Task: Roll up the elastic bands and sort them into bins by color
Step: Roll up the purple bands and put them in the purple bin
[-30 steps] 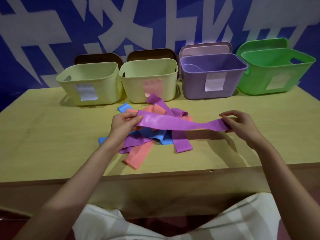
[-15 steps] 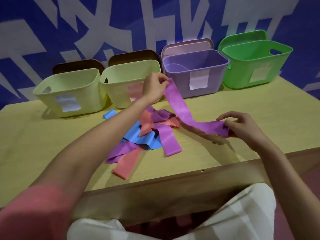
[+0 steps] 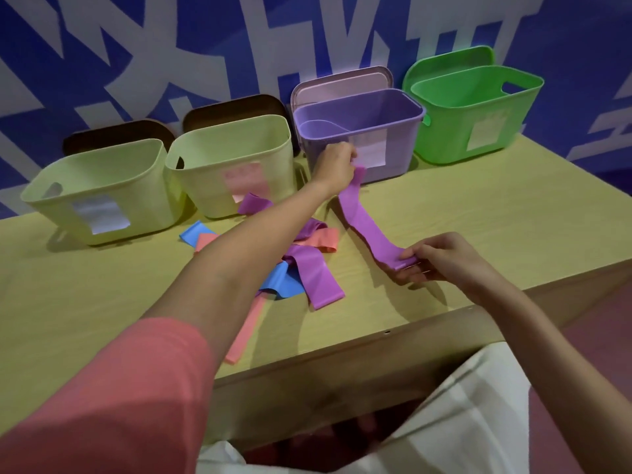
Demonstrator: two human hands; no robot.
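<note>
A long purple band (image 3: 364, 224) stretches between my two hands over the table. My left hand (image 3: 337, 164) pinches its far end just in front of the purple bin (image 3: 396, 112). My right hand (image 3: 441, 256) pinches its near end close to the table's front edge. A pile of loose bands (image 3: 301, 265) in purple, blue and salmon lies left of the stretched band, partly hidden under my left forearm.
Along the back stand two pale yellow-green bins (image 3: 102, 179) (image 3: 239, 145), the purple bin and a green bin (image 3: 478, 97), each with a paper label. Lids lean behind them against the blue wall. The wooden table (image 3: 496, 213) ends near my lap.
My left hand carried its end of the purple band forward and right, from the pile to the front of the purple bin. My right hand kept its hold on the near end.
</note>
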